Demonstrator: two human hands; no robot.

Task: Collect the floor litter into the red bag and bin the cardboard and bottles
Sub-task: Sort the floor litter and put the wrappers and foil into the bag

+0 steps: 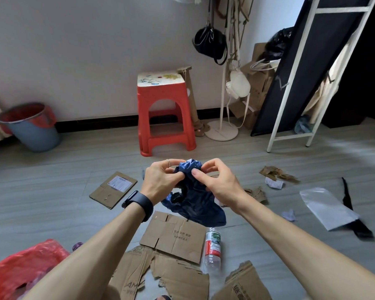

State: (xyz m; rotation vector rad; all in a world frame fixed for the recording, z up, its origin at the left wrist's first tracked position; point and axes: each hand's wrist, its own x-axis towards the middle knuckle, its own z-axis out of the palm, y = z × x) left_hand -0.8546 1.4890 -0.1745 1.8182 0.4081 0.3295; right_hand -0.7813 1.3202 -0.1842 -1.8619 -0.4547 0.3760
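Fingers (178, 175) of both hands pinch the top edge of a blue bag (195, 204), left hand (160, 180) and right hand (217, 185) close together. Below them lie cardboard (173, 237) and a bottle (212, 247); red bag (24, 269) lies far left; bare floor (74, 169) ahead

navy bag (195, 204), red stool (164, 118); blue bin (37, 135)

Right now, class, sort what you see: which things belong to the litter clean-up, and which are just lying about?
Belongs to the job:
crumpled blue plastic, pinched by left hand and right hand
red bag
flattened cardboard
bottle
bin

Just lying about:
red stool
black handbag
coat stand
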